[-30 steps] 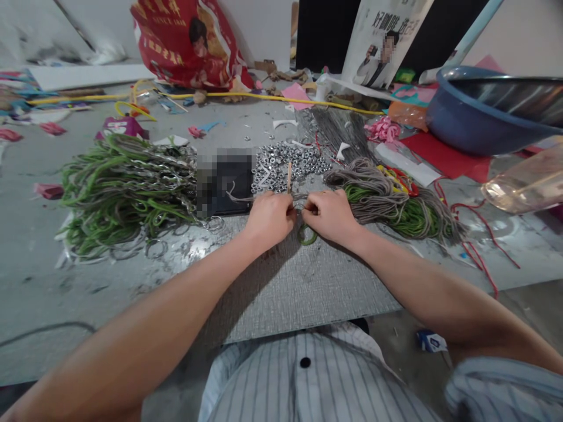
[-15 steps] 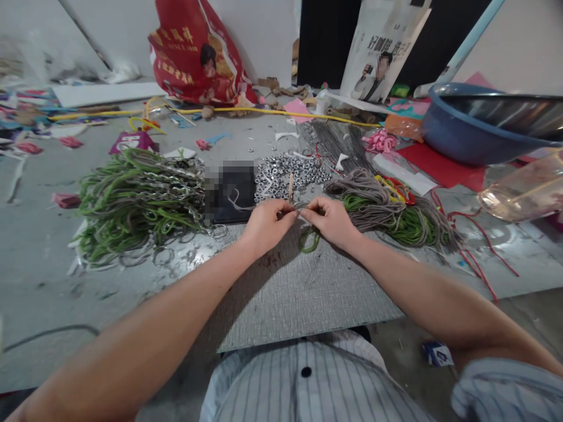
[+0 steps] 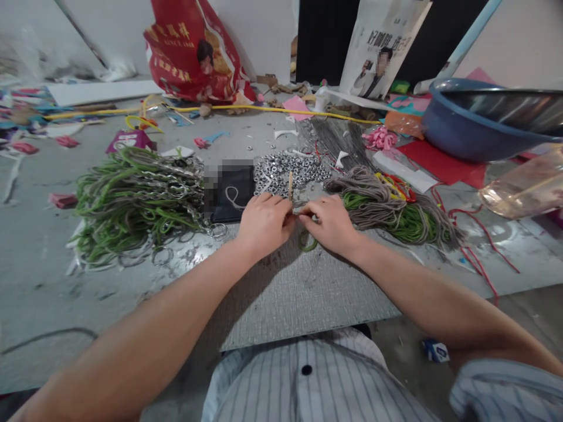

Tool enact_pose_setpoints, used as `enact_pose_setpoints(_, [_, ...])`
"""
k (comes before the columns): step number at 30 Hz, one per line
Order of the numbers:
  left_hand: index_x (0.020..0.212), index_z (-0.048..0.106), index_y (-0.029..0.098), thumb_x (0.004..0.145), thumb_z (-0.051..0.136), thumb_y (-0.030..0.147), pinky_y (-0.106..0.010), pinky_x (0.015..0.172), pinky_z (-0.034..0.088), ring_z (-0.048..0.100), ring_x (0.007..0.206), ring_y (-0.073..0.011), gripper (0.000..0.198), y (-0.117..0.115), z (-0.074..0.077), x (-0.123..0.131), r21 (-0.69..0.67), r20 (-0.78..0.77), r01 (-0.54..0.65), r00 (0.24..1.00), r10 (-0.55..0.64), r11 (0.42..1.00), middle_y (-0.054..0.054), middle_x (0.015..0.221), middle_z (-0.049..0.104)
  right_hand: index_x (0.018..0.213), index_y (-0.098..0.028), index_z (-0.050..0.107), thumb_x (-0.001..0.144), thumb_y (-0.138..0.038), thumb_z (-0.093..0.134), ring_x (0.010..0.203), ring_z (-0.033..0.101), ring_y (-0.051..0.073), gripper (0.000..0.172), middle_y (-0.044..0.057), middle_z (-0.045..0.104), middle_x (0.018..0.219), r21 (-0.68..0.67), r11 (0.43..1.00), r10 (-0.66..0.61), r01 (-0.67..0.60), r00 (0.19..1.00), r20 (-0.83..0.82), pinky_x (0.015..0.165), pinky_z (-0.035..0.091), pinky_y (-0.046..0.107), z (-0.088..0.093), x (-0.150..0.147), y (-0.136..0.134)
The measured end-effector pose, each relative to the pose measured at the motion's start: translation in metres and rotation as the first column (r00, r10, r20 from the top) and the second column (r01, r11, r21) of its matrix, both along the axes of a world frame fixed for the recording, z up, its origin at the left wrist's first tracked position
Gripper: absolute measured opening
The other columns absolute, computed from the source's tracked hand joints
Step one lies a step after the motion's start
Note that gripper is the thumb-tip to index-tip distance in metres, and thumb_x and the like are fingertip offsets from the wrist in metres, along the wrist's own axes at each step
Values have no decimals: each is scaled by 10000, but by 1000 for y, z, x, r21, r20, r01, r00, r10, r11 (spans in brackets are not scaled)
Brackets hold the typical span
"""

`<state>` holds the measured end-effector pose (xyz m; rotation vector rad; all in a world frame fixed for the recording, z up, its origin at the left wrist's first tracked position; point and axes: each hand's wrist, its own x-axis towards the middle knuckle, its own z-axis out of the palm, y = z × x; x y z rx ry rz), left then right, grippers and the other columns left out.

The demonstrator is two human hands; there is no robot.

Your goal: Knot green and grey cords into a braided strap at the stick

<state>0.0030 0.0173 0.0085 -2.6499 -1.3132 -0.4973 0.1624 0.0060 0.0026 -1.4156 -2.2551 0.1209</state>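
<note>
My left hand (image 3: 267, 221) and my right hand (image 3: 329, 221) meet close together over the table's front part. Both are closed, pinching a thin grey and green cord; its green loop (image 3: 307, 241) hangs below my right fingers. A loose grey end (image 3: 235, 197) curls out past my left hand over a black flat case (image 3: 232, 190). The spot between my fingertips is too small to make out. A thin wooden stick (image 3: 291, 184) stands up just behind my left fingers. Beyond it lies a heap of small metal nuts (image 3: 292, 170).
Left lies a pile of green-grey cords with chains and rings (image 3: 136, 205). Bundled cords (image 3: 396, 217) sit to the right, near red strings (image 3: 477, 258). Farther back are a blue basin (image 3: 461, 129), a clear bottle (image 3: 523, 184), a red bag (image 3: 193, 58) and a yellow cord (image 3: 264, 110).
My left hand has turned, its back now more upward, and its fingers have curled closer around the cord. The loose grey end has shifted slightly left. My right hand stays nearly in place.
</note>
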Motion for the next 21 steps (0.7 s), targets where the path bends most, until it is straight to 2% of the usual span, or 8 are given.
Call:
enact_pose_setpoints(4, [681, 580, 156, 780, 437, 242, -346, 694, 396, 524, 741, -212, 194, 4, -3, 0, -60, 37, -8, 999, 10, 998, -73, 707, 620, 712, -165, 604, 771, -210, 551, 572, 506, 105, 91, -11, 633, 654, -180, 983, -69, 32, 976, -207, 635, 303, 259, -5, 0, 5])
enact_pose_setpoints(8, [667, 589, 159, 763, 459, 271, -353, 678, 391, 529, 749, -225, 196, 5, -8, 3, -88, 28, -29, 999, 32, 996, -71, 690, 619, 701, -171, 607, 758, -209, 560, 570, 509, 101, 83, -21, 630, 645, -242, 969, -118, 50, 954, -274, 608, 308, 247, -9, 1, 8])
enact_pose_setpoints(16, [695, 587, 157, 794, 429, 243, -376, 658, 377, 539, 816, -266, 206, 5, -9, 3, -49, -51, -43, 998, 41, 998, -91, 732, 629, 649, -180, 594, 753, -247, 554, 676, 523, 143, 130, 1, 610, 667, -129, 988, -92, 84, 994, -57, 651, 290, 280, -8, 1, 9])
enact_pose_setpoints(21, [724, 582, 159, 797, 426, 230, -382, 669, 376, 537, 833, -274, 186, 3, -8, 6, -46, -79, -45, 996, 41, 998, -93, 768, 634, 615, -182, 551, 727, -218, 516, 675, 521, 153, 123, 2, 603, 647, -127, 985, -118, 118, 993, 2, 630, 260, 289, -7, -1, 9])
